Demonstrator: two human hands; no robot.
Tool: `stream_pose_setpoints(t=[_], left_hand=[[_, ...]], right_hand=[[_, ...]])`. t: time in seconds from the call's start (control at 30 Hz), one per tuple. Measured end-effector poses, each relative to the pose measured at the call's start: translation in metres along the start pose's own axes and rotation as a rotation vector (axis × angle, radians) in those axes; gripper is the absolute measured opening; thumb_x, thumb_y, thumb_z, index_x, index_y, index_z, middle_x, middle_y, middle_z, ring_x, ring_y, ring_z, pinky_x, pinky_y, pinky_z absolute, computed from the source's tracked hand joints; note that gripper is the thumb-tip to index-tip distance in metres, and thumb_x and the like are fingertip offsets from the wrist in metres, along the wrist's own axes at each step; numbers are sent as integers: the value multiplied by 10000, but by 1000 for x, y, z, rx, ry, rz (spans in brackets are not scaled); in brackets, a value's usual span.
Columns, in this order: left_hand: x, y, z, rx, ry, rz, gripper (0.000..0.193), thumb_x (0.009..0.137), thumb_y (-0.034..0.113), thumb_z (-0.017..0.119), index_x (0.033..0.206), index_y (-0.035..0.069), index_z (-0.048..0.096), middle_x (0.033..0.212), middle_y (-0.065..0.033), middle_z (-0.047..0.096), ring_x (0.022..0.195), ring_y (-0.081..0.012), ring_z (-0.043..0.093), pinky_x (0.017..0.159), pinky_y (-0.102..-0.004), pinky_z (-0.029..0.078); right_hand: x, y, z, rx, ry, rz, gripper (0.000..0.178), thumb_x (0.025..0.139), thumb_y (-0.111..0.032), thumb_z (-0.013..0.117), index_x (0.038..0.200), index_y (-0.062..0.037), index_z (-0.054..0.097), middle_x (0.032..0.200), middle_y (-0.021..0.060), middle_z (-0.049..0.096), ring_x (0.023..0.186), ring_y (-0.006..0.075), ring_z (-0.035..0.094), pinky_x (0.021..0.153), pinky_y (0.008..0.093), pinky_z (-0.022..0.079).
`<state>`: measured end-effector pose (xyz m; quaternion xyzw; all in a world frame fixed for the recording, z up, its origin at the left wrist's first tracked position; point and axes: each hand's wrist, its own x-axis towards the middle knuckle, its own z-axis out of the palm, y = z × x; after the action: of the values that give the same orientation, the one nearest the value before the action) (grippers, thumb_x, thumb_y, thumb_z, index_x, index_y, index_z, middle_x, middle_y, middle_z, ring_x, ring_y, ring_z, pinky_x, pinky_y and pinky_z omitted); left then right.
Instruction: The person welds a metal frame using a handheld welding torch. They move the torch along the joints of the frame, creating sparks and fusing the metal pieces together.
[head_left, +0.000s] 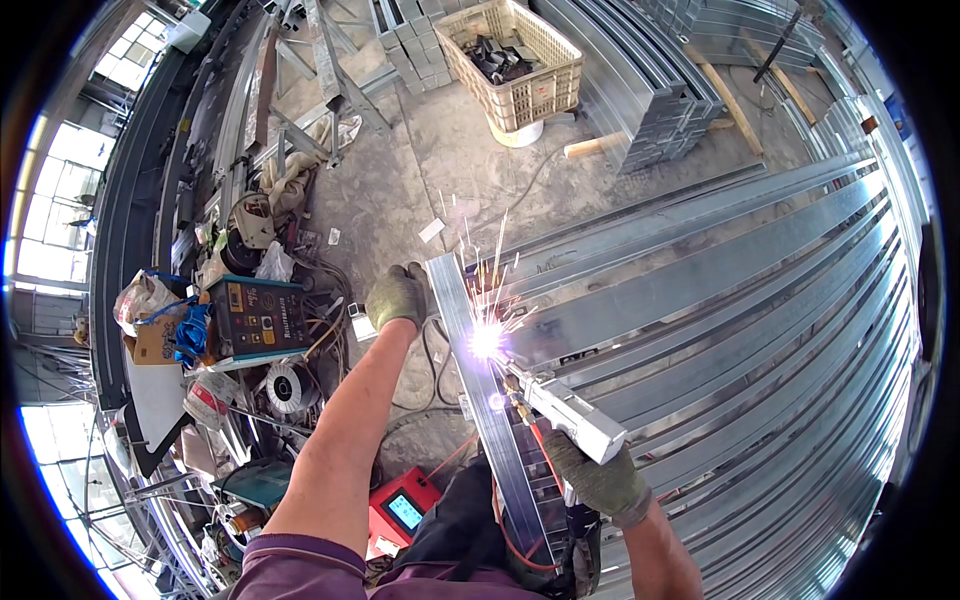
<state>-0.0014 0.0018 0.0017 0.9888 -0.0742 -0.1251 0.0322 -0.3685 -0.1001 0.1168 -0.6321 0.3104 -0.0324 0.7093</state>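
My right hand (600, 475), in a green work glove, is wrapped round the handle of a handheld welding torch (575, 412) with a silvery box-shaped body. Its nozzle points up and left at a long galvanized steel profile (510, 470). A bright violet-white glare with flying sparks (487, 340) hides the tip and the spot it meets, where a crosswise steel strip (600, 322) joins the profile. My left hand (396, 298), gloved too, is curled against the profile's far left edge; its fingertips are partly hidden. A hose (548, 450) runs down from the torch.
Many parallel steel strips (700, 400) fill the right side. A red machine with a screen (405, 508) stands by my legs. Left are a dark welding power box (262, 318), a wire spool (288, 388) and cables. A cream crate (530, 100) and stacked profiles (640, 90) lie beyond.
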Motion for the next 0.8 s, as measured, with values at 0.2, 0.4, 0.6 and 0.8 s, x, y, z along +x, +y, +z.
stream_pose_setpoints(t=[0.2,0.4,0.6,0.8], left_hand=[[2,-1,2,6,-2,4,589,1070,527,446,1130,56,796,1136,-278,776,1123,-468,737,999,-545,558],[4,-3,4,3,6,2,582,1053,522,464,1121,49,795,1127,-276,780,1105,-471,745,984,-555,568],[2,-2,3,12,7,11,587,1061,525,455,1129,50,793,1137,-281,776,1120,-468,740,995,-551,560],[2,-1,0,24,-23,1,597,1081,533,437,1156,56,788,1159,-283,771,1148,-460,732,1022,-537,548]], right_hand=[[-1,2,1,-8,4,-27,353,1042,-220,780,1322,-10,731,941,40,777,769,89,706,652,294,577],[-3,3,1,46,-15,53,355,1048,-248,776,1325,-31,733,846,1,730,665,65,642,583,280,532],[-5,11,0,94,-18,61,367,1047,-267,777,1324,-30,732,827,-6,722,648,61,633,566,282,524],[-8,9,2,75,-4,81,349,1029,-223,797,1306,-20,736,842,3,738,672,55,656,575,272,535]])
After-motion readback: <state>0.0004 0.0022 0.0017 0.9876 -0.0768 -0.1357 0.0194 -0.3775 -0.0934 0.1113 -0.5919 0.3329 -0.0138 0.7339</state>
